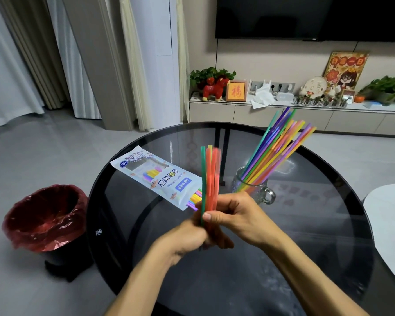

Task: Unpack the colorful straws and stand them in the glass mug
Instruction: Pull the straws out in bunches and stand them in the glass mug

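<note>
The lower ends of the small bundle of straws (pixel 210 179) vanish inside our hands, and its tips are blurred, so we cannot count them; we make out green, orange and red. Our left hand (pixel 187 240) clenches around the bundle's base from below, while our right hand (pixel 235 215) grips it just above, thumb pressed across the front. The bundle stands nearly upright above the round dark glass table (pixel 283 258). Behind it lies the glossy white plastic packet (pixel 156 177), more straws poking from its open end. To the right, the ribbed glass mug (pixel 255 190) holds a fanned sheaf of thin straws (pixel 276 147) leaning right.
</note>
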The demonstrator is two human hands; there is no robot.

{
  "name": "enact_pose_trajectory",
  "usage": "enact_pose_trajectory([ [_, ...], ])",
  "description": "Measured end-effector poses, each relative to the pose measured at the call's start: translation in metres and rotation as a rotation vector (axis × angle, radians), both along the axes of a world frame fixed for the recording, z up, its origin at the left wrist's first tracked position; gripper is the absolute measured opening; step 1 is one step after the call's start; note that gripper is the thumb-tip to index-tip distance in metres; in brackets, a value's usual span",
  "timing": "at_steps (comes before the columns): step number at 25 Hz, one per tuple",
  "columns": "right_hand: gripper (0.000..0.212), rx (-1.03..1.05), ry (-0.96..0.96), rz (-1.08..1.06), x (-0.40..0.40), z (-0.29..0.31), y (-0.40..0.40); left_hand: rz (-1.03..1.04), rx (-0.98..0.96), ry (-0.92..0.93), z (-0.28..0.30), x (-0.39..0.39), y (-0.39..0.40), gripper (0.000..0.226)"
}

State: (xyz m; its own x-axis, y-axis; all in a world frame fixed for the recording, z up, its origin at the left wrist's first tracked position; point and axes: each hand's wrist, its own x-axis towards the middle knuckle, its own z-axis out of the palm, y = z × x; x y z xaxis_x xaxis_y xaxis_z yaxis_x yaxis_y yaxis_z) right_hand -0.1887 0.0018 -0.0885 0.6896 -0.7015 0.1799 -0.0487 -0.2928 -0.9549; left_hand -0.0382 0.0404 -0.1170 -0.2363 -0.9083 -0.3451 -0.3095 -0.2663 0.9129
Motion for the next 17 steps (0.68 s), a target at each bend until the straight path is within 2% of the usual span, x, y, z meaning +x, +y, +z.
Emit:
enact_pose_trajectory([
  [4, 0.007, -0.024, -0.091, -0.214, 0.002, -0.001, -0.006, 0.086, -0.012, 0.049, -0.001, -0.002, -0.002, 0.027],
  [6, 0.013, 0.056, -0.207, -0.345, -0.005, 0.007, -0.012, 0.148, -0.042, 0.126, -0.002, -0.002, -0.004, 0.025],
  [10, 0.012, 0.213, -0.508, -0.601, -0.036, 0.031, -0.039, 0.222, -0.116, 0.090, 0.004, 0.002, -0.009, 0.035],
  [11, 0.015, 0.261, -0.521, -0.598, -0.041, 0.032, -0.042, 0.238, -0.127, 0.099, 0.005, 0.002, -0.009, 0.038],
  [13, 0.016, 0.292, -0.394, -0.542, -0.041, 0.028, -0.037, 0.306, -0.163, 0.123, 0.008, 0.001, -0.012, 0.043],
  [15, 0.014, 0.262, -0.280, -0.462, -0.030, 0.022, -0.026, 0.365, -0.181, 0.142, 0.010, 0.000, -0.015, 0.049],
  [17, 0.011, 0.208, -0.245, -0.383, -0.016, 0.018, -0.017, 0.330, -0.160, 0.104, 0.011, -0.004, -0.015, 0.048],
])
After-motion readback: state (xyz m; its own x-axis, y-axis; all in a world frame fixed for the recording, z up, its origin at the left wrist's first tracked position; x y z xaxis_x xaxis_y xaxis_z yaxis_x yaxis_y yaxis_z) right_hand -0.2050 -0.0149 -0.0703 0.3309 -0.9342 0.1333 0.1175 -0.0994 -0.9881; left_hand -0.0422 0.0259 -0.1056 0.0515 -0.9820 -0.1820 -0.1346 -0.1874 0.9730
